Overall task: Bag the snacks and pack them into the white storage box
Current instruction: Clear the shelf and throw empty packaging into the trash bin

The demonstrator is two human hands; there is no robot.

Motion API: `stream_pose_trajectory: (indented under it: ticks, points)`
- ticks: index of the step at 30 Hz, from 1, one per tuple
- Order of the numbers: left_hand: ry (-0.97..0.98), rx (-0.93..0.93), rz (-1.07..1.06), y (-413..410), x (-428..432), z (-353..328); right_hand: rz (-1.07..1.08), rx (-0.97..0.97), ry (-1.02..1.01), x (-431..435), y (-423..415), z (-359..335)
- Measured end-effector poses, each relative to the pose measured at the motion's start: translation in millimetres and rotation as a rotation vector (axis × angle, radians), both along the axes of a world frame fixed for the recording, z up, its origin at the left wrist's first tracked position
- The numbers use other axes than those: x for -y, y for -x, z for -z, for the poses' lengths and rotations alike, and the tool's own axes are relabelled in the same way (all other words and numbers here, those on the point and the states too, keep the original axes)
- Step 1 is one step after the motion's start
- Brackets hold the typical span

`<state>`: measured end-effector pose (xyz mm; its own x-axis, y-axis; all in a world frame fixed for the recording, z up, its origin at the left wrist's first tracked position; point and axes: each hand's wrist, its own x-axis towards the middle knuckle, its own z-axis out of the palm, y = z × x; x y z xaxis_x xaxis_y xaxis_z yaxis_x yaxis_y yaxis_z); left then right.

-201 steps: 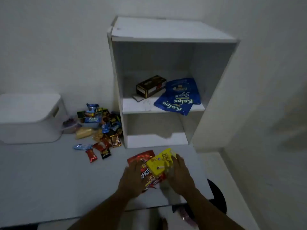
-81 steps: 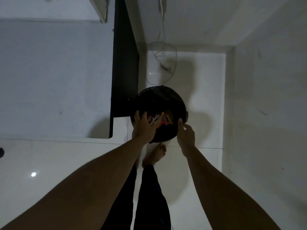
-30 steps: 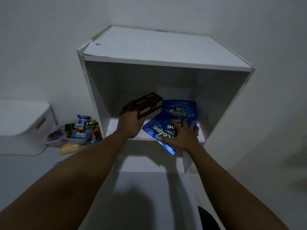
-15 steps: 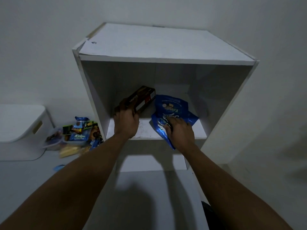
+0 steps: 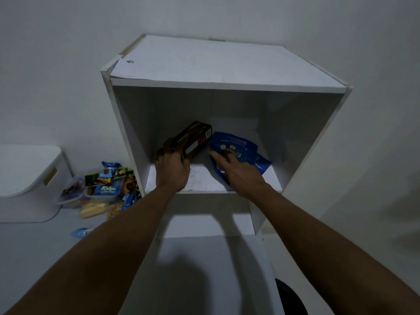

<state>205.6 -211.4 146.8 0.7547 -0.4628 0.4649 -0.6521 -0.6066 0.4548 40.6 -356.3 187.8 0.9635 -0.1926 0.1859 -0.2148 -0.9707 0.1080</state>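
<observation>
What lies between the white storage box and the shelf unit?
A pile of wrapped snacks on the table; the head view shows it.

A dark brown carton (image 5: 193, 139) with pale lettering and a red-and-white end panel is tilted, its far end raised, over the left part of the shelf (image 5: 204, 189), gripped at its near end by the left hand (image 5: 172, 171). Just right of it, glossy blue pouches (image 5: 238, 148), seemingly two overlapping, lie crumpled on the same shelf under the spread fingers of the right hand (image 5: 238, 173). On the desk (image 5: 34, 246) left of the shelf unit, a loose heap of small wrapped snacks (image 5: 109, 187) in blue, green, brown and yellow rests against the white storage box (image 5: 27, 178), whose lid is on. One blue wrapper (image 5: 80, 231) lies apart, nearer.
</observation>
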Motion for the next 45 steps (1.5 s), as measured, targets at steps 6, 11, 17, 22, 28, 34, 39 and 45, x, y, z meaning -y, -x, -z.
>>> stream_pose_trajectory:
  ticks: [6, 11, 17, 22, 28, 34, 39, 45]
  points:
    - [-0.025, -0.012, -0.015, 0.6, -0.5, -1.1, -0.026, -0.13, 0.079, 1.2, -7.3, -5.9]
    - [-0.023, -0.023, -0.017, 2.2, -1.7, -0.6, 0.032, 0.005, -0.085, 1.3, -8.2, -4.5]
    - [0.0, -0.033, -0.011, 4.2, -3.0, -1.1, 0.136, 0.146, -0.09, -4.4, -0.1, 7.3]
    - [0.02, -0.034, 0.014, 6.7, -1.7, -2.8, 0.139, 0.28, -0.246, -2.4, 5.5, 10.8]
    - [0.055, -0.089, -0.007, 17.1, -5.4, -0.6, 0.154, 0.407, -0.675, -1.7, 25.4, -9.8]
    - [0.149, -0.036, -0.024, 36.0, -20.4, -14.4, 0.176, 0.497, -0.646, 10.0, 37.1, -34.9]
    - [0.218, 0.008, -0.046, 55.7, -44.4, -32.8, 0.087, 0.642, -0.65, 6.6, 66.7, -47.7]
    - [0.22, 0.048, -0.113, 118.0, -67.6, -61.6, 0.004, 0.716, -0.736, -2.3, 125.5, -66.9]
